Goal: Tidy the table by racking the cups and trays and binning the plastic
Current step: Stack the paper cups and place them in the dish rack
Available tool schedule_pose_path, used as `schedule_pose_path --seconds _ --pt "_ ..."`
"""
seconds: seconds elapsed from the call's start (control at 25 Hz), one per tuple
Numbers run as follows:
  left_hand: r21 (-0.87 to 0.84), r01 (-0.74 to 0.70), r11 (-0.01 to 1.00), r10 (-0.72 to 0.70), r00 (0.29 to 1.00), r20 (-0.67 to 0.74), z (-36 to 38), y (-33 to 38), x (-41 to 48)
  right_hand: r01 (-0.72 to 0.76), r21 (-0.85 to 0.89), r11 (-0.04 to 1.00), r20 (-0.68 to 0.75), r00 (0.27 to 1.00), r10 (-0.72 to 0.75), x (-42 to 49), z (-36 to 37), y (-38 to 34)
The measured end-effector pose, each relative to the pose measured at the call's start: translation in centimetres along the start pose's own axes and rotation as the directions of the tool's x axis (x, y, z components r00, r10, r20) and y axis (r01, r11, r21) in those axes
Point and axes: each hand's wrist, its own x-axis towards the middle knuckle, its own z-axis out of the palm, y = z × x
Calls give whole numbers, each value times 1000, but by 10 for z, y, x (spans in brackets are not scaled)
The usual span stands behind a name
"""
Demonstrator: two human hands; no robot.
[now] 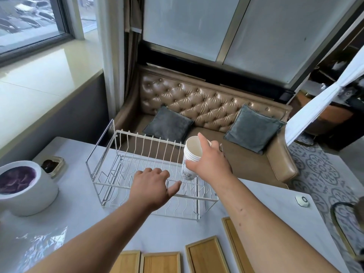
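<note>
Pale marble-look table (pixel 82 223), corners rounded. A wire dish rack (pixel 122 174) stands on it directly beneath the fingers (pixel 157 172) of the left hand (pixel 151 188). The rack reaches rightward under the fingers (pixel 202 140) of the right hand (pixel 210 164), which grip a stack of cups (pixel 194 150).

Well to the left of the left fingers: a white round pot (pixel 39 192) with purple contents. Just behind it is a small dish (pixel 54 166) holding something dark.

Nearer than the left fingers, toward the left front corner: a crinkled sheet of clear plastic (pixel 39 243), lying flat.

Nearer than both sets of fingers, along the front edge: four shallow wooden trays (pixel 204 257), side by side, the rightmost angled.

Well to the right of the right fingers, near the table edge: a small white button unit (pixel 302 200).
</note>
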Motion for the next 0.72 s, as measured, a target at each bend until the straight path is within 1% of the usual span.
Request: schedule_pose_path --seconds 0.12,0.32,0.56,0.72 --pt "13 -7 1000 7 1000 26 -4 -1 -1 39 -14 999 -23 999 -40 -5 -4 4" --pt "-14 -3 1000 3 999 48 -12 0 -7 90 -23 996 -44 995 -91 -20 -13 15" --pt "-89 27 996 -25 999 23 -26 12 -30 142 -44 989 -62 988 -144 -56 -22 40" --pt "-143 9 990 -17 998 -53 -29 34 -63 159 -74 984 -54 985 -163 -98 -18 81"
